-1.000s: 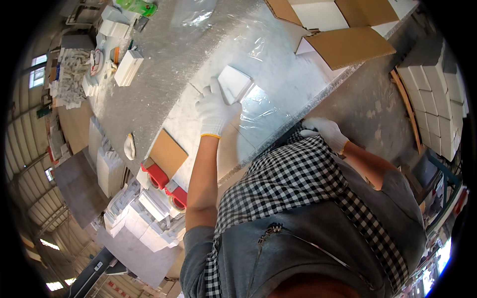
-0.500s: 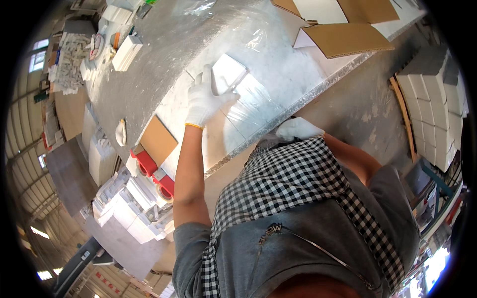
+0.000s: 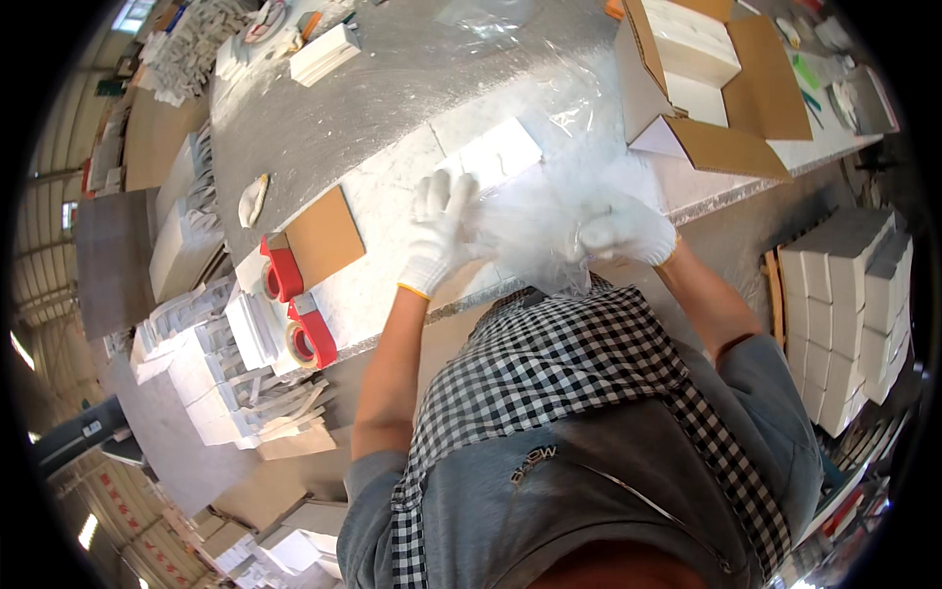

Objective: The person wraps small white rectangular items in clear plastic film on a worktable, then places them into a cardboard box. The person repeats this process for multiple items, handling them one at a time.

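Observation:
My left hand point(image 3: 438, 236), in a white knit glove with a yellow cuff edge, rests by the near edge of a flat white piece point(image 3: 505, 152) on the table. Its fingers are stretched upward and spread, and its thumb side meets a crumpled see-through plastic sheet point(image 3: 535, 211). On the right, my right hand point(image 3: 630, 232), gloved the same way, has its fingers curled on that plastic near the table's front edge. The sheet bunches between both hands and covers part of the tabletop. Its lower end hangs in front of my checked apron point(image 3: 549, 344).
An open cardboard box point(image 3: 751, 93) holding white blocks stands at the right. To the left lie two red tape dispensers point(image 3: 312, 332), a brown cardboard piece point(image 3: 329, 236) and a white glove point(image 3: 253, 200). Stacked white blocks point(image 3: 834, 314) stand beyond the table's right edge.
My right hand has come up from the table edge and now grips the plastic, pulled up into a bunch. The left hand has moved slightly toward me. The view has shifted, showing more of the box.

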The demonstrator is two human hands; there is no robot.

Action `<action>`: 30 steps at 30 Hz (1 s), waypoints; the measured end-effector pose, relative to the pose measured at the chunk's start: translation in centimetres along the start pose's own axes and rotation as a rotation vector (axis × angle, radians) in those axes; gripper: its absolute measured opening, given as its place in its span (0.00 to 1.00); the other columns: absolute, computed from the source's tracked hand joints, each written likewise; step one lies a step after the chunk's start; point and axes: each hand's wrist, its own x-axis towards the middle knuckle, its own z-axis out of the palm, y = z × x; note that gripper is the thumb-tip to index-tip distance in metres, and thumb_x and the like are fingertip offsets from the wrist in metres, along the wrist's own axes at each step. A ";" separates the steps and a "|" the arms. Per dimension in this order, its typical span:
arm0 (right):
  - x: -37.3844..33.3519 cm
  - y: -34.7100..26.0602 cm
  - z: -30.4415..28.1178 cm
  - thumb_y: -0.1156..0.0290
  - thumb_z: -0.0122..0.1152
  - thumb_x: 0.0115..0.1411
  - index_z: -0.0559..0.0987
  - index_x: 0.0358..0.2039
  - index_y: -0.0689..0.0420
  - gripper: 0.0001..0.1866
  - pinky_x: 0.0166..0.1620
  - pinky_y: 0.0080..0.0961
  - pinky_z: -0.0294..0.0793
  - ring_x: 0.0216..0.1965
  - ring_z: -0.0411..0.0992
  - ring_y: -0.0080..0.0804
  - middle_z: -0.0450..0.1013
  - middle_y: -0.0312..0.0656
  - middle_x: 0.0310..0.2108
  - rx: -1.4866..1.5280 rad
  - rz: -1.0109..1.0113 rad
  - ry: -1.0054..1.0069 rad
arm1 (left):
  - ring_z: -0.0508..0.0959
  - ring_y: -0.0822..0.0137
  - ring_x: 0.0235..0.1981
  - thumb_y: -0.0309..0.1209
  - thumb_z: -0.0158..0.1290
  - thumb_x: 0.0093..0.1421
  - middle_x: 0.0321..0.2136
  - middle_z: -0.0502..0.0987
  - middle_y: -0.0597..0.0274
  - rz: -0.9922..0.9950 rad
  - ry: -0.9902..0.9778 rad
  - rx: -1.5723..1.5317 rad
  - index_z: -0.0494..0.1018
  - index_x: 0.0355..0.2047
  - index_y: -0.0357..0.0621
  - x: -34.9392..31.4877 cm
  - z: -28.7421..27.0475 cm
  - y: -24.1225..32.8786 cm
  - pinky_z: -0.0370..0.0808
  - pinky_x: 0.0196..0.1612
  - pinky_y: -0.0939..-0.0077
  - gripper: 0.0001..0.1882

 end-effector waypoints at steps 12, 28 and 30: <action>18.5 -9.9 -2.5 0.56 0.56 0.72 0.74 0.52 0.57 0.19 0.53 0.38 0.78 0.46 0.76 0.39 0.75 0.43 0.48 0.609 -0.461 0.287 | 0.81 0.54 0.49 0.39 0.58 0.65 0.43 0.83 0.46 -0.390 0.290 -0.876 0.83 0.48 0.41 7.1 4.3 -2.8 0.75 0.55 0.67 0.17; 17.1 3.2 -6.5 0.50 0.37 0.76 0.50 0.76 0.55 0.36 0.69 0.33 0.59 0.67 0.65 0.37 0.68 0.47 0.67 -0.332 -0.293 0.614 | 0.82 0.63 0.38 0.41 0.54 0.68 0.35 0.84 0.51 -0.582 0.355 -0.929 0.83 0.44 0.35 7.4 4.3 -2.3 0.76 0.45 0.69 0.19; 17.2 4.6 -7.1 0.50 0.37 0.75 0.47 0.76 0.56 0.37 0.69 0.33 0.59 0.67 0.65 0.39 0.67 0.48 0.67 -0.364 -0.383 0.518 | 0.82 0.66 0.38 0.40 0.55 0.68 0.35 0.84 0.52 -0.572 0.296 -0.953 0.83 0.44 0.34 7.3 4.5 -2.9 0.76 0.45 0.70 0.19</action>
